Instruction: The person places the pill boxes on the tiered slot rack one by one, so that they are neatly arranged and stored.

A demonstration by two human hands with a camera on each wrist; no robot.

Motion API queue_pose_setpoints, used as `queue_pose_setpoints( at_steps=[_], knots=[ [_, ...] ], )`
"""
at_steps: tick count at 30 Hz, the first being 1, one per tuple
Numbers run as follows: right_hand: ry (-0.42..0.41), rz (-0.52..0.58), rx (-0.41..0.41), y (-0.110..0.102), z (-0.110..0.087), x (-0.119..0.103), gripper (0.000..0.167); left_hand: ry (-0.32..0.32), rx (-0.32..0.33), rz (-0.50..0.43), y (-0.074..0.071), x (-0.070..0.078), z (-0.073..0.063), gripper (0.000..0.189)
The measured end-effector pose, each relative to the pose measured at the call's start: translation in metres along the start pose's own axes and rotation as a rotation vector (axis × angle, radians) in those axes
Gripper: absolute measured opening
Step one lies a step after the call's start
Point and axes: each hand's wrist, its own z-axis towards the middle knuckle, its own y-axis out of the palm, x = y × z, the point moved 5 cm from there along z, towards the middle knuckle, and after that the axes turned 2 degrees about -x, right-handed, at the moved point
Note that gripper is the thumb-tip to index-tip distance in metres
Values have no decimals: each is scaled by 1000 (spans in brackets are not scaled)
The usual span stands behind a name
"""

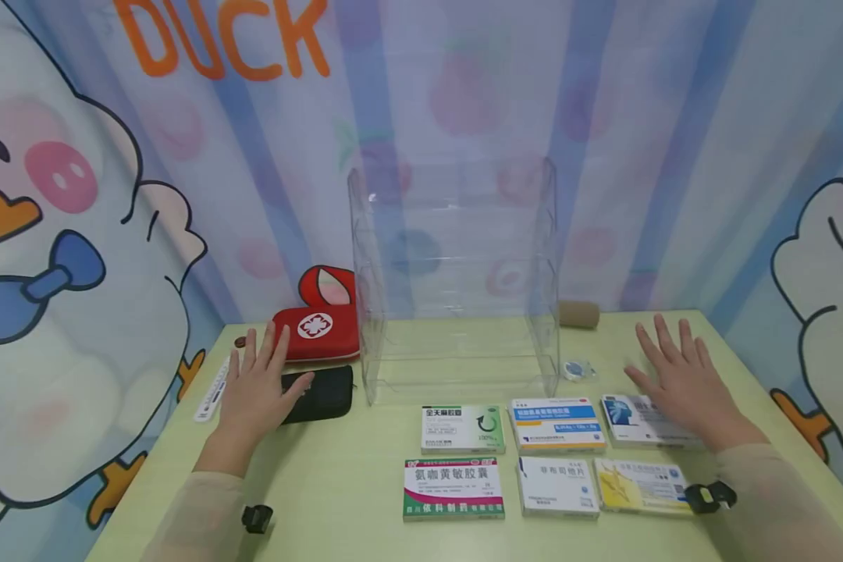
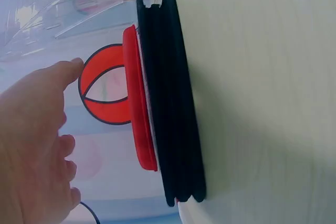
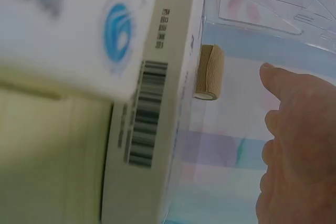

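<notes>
My left hand (image 1: 256,390) is spread with straight fingers, holding nothing, nearest to a black zip case (image 1: 329,394) and a red pouch with a white emblem (image 1: 337,332). In the left wrist view, its thumb and fingers are apart from the black case (image 2: 170,103). On the other side, my right hand (image 1: 684,382) is also spread and grips nothing, above a white medicine box with a blue head picture (image 1: 632,421). More medicine boxes lie flat in two rows: green-and-white (image 1: 462,429), blue-and-orange (image 1: 557,425), magenta-and-green (image 1: 453,489), plain white (image 1: 557,488) and yellow (image 1: 639,484).
A clear plastic tiered rack (image 1: 457,343) stands at the back middle. Right of it are a tan bandage roll (image 1: 579,314) and a small blue-and-white round item (image 1: 574,370). A white ruler-like strip (image 1: 213,394) lies at the left edge. A printed curtain (image 1: 457,94) hangs behind.
</notes>
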Motion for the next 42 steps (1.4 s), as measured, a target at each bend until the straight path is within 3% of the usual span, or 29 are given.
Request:
queue_pose_setpoints(
  at_steps=[6, 10, 13, 17, 20, 28, 34, 42],
  knots=[
    [15, 57, -104, -7, -7, 2, 86, 31, 43, -81, -3, 13, 2, 87],
    [15, 133, -138, -11, -14, 6, 77, 71, 61, -161, -4, 24, 2, 71],
    [-11, 175, -122, -12, -21, 18, 66, 104, 27, -318, -2, 33, 5, 61],
    [-3, 245, -164, -8, -29, 42, 66, 136, -62, -583, 5, 44, 12, 60],
    [9, 316, -226, -5, -33, 57, 71, 150, -107, -684, 10, 48, 18, 62],
    [-3, 345, -322, 4, -38, 74, 79, 125, -158, -816, 20, 53, 33, 60],
    [23, 380, -362, 5, -40, 76, 75, 114, -177, -847, 27, 57, 39, 54],
    [117, 411, -291, -3, -42, 79, 65, 106, -181, -848, 28, 61, 40, 51]
  ],
)
